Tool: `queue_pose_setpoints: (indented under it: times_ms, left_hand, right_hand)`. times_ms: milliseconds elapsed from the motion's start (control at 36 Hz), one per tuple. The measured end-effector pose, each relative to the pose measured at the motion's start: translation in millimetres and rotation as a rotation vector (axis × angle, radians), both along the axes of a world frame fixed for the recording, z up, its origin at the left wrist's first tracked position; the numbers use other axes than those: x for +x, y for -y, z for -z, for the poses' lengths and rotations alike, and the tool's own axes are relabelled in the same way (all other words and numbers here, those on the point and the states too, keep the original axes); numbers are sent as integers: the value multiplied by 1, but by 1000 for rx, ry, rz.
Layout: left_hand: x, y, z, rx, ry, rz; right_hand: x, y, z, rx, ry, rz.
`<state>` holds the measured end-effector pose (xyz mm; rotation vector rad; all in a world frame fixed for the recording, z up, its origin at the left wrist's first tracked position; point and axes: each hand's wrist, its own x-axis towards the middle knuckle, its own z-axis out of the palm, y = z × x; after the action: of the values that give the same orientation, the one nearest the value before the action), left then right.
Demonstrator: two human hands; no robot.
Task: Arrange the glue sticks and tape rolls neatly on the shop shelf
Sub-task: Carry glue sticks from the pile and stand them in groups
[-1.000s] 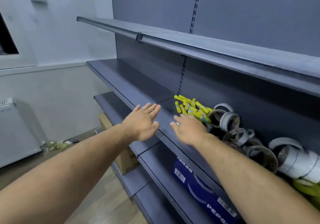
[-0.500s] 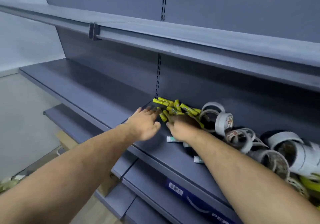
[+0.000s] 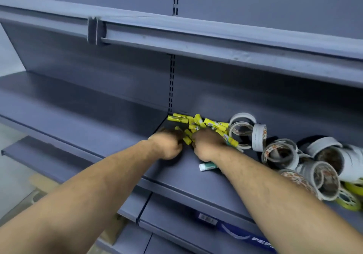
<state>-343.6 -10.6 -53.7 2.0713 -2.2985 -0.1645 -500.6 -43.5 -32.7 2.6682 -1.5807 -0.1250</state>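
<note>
Two bare forearms are stretched over the front edge of a grey-blue metal shelf (image 3: 94,104), w/ both hands brought together at a loose heap of yellow plastic glue sticks (image 3: 196,123). The heap is piled at the back of the shelf, just R of the slotted upright (image 3: 172,82) in the rear panel, w/ sticks crossed at all angles. The L hand (image 3: 167,145) is set at the heap's L edge. It is blurred, w/ fingers curled under approx. like a fist. A couple of yellow sticks are seen right at its knuckles, but whether any is gripped can't be told. The R hand (image 3: 208,143) is laid back-up over the heap's front w/ fingertips hidden among the sticks, so its hold can't be told either. A white-and-green glue stick (image 3: 208,166) is seen lying on its side nearer the front edge, just beside the R wrist. White paper tape rolls (image 3: 280,152) are scattered R of the heap on the same shelf, some stood on edge, some tipped & leaning on each other. A few yellow-green tape rolls (image 3: 349,200) are seen at the far R. An upper shelf (image 3: 196,37) of the same metal is seen overhead. Below, a blue pack w/ white lettering (image 3: 253,238) & a brown cardboard box (image 3: 115,234) are partly shown.
</note>
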Motion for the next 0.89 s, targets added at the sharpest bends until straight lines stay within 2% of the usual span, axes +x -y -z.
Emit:
queue_pose_setpoints:
  times_ms: [194,472,611,778,889]
  left_hand:
    - [1,9,3,-23,-78,-7]
    - [-7,15,3,-45,-80,58]
    - [-12,15,-4,10,-53,-64]
    - [-7,15,-7,13,-147,-111]
    - [-4,17,-7,-26,-145,-130]
  right_hand:
    - [6,-2,-7,34,11,-9]
    - [11,0,-4,126,185,14]
    - [10,0,-3,137,163,-9]
    - [10,1,-5,152,177,0]
    - [10,2,-7,147,200,33]
